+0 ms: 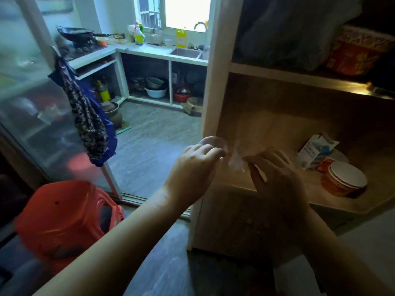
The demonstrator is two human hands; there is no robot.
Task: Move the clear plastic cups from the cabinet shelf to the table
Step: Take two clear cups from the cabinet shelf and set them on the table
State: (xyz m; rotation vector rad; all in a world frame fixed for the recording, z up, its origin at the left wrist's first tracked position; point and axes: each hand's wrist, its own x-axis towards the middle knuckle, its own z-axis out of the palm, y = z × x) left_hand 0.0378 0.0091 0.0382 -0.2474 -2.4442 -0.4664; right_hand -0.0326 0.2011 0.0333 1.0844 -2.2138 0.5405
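1. The left hand point(193, 165) pinched the rim of a clear cup point(213, 144) at the left edge of the shelf point(333, 200).
2. The right hand point(277, 178) had spread fingers on another blurred cup point(239, 161); its grip was unclear.
3. A carton point(318, 150) stood near.

A wooden cabinet point(215, 86) stands on the right, with dim open shelves, and the floor point(154, 133) is grey with a wood-like pattern. Behind it a small kitchen has a white counter point(145, 52) with a steel sink point(185, 52) under a bright window point(183, 11). A red plastic stool point(64, 218) is at the lower left, beside a frosted sliding door point(32, 107).
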